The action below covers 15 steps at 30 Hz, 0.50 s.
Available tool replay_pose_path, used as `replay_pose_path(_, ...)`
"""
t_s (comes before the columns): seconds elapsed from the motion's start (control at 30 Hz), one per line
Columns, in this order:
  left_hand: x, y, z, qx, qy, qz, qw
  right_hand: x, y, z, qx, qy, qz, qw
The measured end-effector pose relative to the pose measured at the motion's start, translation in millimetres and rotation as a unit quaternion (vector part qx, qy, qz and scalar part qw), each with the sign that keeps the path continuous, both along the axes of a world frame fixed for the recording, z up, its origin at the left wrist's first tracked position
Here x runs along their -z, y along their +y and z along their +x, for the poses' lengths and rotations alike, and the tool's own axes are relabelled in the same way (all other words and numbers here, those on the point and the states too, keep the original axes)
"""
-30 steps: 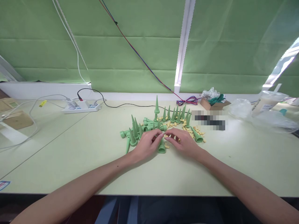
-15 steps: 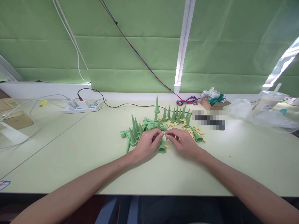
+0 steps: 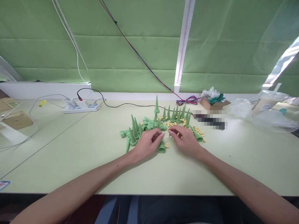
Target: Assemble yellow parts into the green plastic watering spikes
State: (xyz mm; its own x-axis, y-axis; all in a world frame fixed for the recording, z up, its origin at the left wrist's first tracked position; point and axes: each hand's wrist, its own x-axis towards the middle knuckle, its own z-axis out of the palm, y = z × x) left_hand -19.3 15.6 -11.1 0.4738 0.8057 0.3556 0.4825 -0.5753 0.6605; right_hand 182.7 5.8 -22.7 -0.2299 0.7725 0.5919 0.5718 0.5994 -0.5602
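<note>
My left hand [image 3: 149,141] is closed around a green cone [image 3: 161,147], whose open round end points toward me. Just to its right, my right hand [image 3: 184,139] pinches a small yellow piece [image 3: 166,131] between thumb and forefinger. Behind the hands, several green cones [image 3: 173,116] stand upright, and others lie on their sides at the left. Small yellow pieces [image 3: 198,130] are scattered among them and beside a lying green cone [image 3: 197,135]. One yellow piece [image 3: 167,145] rests beside the cone at my left hand.
A white power strip [image 3: 81,107] with cables lies at the back left, near cardboard [image 3: 17,120]. Toward the back right are a small carton [image 3: 211,105], coiled wires [image 3: 187,100], a blurred dark object [image 3: 209,120], and a plastic cup [image 3: 266,104] with plastic bags.
My right hand has drawn slightly right and up, away from my left fingertips. A gap now shows between the hands. My left hand has stayed almost still.
</note>
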Motion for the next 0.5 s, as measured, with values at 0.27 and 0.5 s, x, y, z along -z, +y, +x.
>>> replay_pose_path(0.27, 4.7, 1.3, -0.9, 0.022, 0.074, -0.013, 0.997, -0.3, 1.6, 0.7, 0.008, 0.006, -0.006, 1.0)
replay_pose_path(0.5, 3.5, 0.6, -1.2, 0.041, 0.098, -0.034, 0.994, -0.7, 0.9, 0.2, 0.013, 0.002, -0.01, 1.0)
